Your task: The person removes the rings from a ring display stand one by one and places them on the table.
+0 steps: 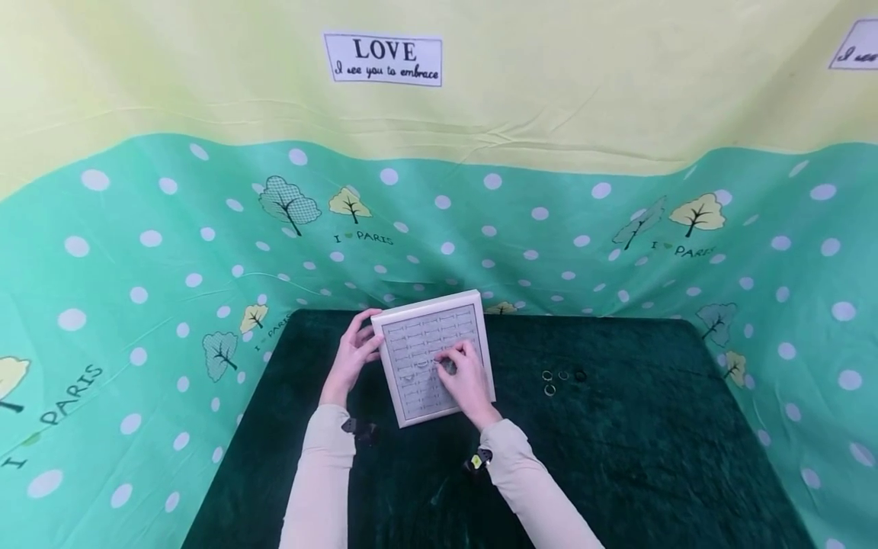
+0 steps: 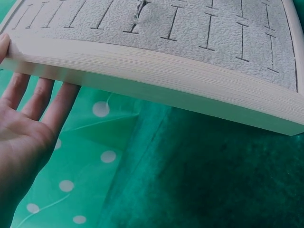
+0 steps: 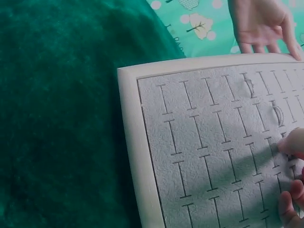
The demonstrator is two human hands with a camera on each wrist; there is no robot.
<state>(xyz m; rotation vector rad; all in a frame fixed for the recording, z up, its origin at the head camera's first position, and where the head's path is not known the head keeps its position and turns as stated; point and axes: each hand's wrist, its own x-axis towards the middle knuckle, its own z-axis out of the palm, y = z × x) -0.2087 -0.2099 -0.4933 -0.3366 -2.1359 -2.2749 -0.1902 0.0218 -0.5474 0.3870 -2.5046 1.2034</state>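
Observation:
A ring display tray (image 1: pixel 432 412) with a pale frame and grey slotted padding is held tilted above the dark green cloth. My left hand (image 1: pixel 353 354) grips its left side, thumb on the frame and fingers beneath, as the left wrist view shows. Two rings sit in its slots: one ring (image 3: pixel 249 88) nearer that side and another ring (image 3: pixel 279 115) a row further in. My right hand (image 1: pixel 466 377) is over the middle of the padding, thumb and fingers pinching a small ring at a slot. Those fingers mostly hide this ring.
Several loose rings (image 1: pixel 550 390) lie in a small group on the dark green cloth (image 1: pixel 638 442), right of the tray. A green dotted curtain (image 1: pixel 549 252) with printed trees hangs behind and along both sides of the table.

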